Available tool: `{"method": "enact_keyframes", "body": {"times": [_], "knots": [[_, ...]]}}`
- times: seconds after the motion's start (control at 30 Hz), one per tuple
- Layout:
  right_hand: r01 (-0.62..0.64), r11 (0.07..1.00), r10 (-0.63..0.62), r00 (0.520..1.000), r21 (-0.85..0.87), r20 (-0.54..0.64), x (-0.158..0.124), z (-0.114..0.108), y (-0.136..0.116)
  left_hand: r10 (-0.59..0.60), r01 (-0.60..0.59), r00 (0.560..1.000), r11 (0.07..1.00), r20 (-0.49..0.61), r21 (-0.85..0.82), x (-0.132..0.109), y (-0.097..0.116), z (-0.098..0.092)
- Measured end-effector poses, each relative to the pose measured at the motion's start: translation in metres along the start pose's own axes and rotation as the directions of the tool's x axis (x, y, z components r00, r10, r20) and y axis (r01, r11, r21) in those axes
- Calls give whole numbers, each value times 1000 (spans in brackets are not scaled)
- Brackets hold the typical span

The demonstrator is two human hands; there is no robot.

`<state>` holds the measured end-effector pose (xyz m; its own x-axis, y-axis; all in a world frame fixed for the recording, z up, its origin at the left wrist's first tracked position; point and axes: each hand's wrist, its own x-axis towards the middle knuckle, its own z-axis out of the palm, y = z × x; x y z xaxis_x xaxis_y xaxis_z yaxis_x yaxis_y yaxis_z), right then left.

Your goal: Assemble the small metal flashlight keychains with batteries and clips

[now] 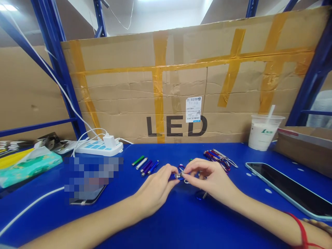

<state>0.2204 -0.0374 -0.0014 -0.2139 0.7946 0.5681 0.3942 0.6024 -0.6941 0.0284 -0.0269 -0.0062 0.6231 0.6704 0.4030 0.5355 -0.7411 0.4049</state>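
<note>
Near the middle of the blue table, my left hand [155, 188] is closed around a small blue metal tube [172, 177], with its silver end facing right. My right hand [211, 176] pinches a tiny silver metal piece [182, 174] against or just beside that end; whether they are joined I cannot tell. Coloured clips [181, 167] lie behind the fingertips, partly hidden. Under my right hand rests a blue clip [199, 196] with a silver part. Several loose metal tubes [146, 167], green, silver, purple and blue, lie left of centre. Several pen-like pieces with clips [217, 158] are bunched behind my right hand.
A phone [287, 186] and a brown box [306, 148] are at the right, with a drink cup [262, 133] behind. A power strip [97, 148], another phone [89, 197], a white cable [33, 204] and a tissue pack [38, 167] occupy the left. Cardboard [124, 100] walls the back.
</note>
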Motion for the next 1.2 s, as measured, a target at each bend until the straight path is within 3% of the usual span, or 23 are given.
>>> {"method": "enact_keyframes", "body": {"times": [0.23,0.43,0.7,0.87,1.0,1.2], "knots": [[-89,995,85,994,50,73,-3,-2,-2,-13,12,999,1000,32,14,0,0,-1],[-9,995,1,997,96,82,-1,-1,-6,105,-105,994,994,9,41,-1,-2,-1],[-39,982,20,994,183,107,0,1,-2,174,-174,985,985,-8,21,0,-5,0],[120,993,-120,992,2,47,1,-2,-2,178,-178,984,984,-4,-26,-1,-7,2],[272,956,-271,962,-113,25,0,-3,0,166,-167,986,985,-18,-36,-2,-8,2],[353,916,-358,934,-190,8,0,-4,1,110,-110,993,994,-41,17,-2,-6,1]]}}
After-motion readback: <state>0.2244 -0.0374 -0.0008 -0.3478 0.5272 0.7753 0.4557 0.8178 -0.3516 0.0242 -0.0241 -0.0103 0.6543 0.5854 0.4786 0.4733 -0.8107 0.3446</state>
